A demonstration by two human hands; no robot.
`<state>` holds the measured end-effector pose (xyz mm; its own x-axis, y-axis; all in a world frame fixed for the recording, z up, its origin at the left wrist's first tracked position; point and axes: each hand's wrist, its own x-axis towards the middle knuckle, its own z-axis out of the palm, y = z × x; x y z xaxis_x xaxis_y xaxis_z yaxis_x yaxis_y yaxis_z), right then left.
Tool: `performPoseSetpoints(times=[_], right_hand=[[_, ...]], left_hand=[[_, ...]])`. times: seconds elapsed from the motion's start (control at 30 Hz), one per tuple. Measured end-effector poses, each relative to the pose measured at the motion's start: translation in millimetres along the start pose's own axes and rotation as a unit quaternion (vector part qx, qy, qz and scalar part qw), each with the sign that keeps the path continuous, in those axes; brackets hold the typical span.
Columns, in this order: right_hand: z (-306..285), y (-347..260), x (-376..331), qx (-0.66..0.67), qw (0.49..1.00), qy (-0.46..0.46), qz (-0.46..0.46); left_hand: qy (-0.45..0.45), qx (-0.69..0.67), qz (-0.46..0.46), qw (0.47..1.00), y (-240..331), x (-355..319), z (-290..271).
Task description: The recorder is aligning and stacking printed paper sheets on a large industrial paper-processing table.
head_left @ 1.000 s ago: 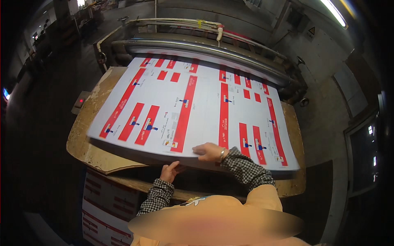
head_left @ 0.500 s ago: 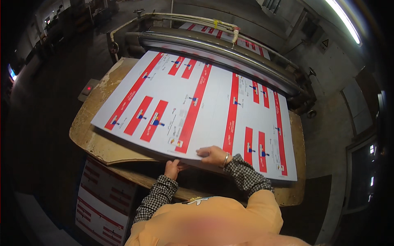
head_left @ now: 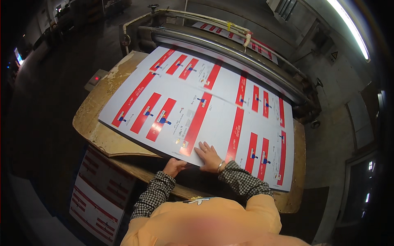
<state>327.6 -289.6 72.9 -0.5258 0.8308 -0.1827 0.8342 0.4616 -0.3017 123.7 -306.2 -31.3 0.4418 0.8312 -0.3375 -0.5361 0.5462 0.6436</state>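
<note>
A large white printed sheet with red strips and blue marks lies on a worn wooden table. My right hand rests on its near edge, fingers spread over the top face. Just to the left, my left hand is closed at the same edge, its fingertips partly hidden there. A second printed sheet of the same pattern lies farther off, its trailing edge across the middle of the near one. Its far end passes under the metal roller of a machine.
The worn wooden table has a curved near edge. A small box with a red light sits at its left. Printed sheets lie lower left, below the table. Beyond the roller more printed sheet shows, with a pale pipe above.
A sheet's trailing edge now crosses the surface midway, where one unbroken sheet showed before. My right hand has gone from gripping the near edge to lying spread on top. My left hand stays there.
</note>
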Motion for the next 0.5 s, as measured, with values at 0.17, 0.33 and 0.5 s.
performPoseSetpoints(times=[0.17, 0.33, 0.5], right_hand=[[-61.3, 15.7, 0.8, 0.242, 0.969, -0.052, 0.013], [-70.6, 1.7, -9.0, 0.241, 0.966, 0.080, -0.039], [-25.4, 3.4, -12.6, 0.234, 0.972, 0.019, -0.002]], left_hand=[[0.038, -0.048, -0.028, 0.998, 11.3, -4.6, 27.5], [0.117, -0.043, -0.027, 0.992, 8.0, 0.0, 30.9], [0.167, 0.024, 0.021, 0.985, -41.5, 27.1, -29.7]])
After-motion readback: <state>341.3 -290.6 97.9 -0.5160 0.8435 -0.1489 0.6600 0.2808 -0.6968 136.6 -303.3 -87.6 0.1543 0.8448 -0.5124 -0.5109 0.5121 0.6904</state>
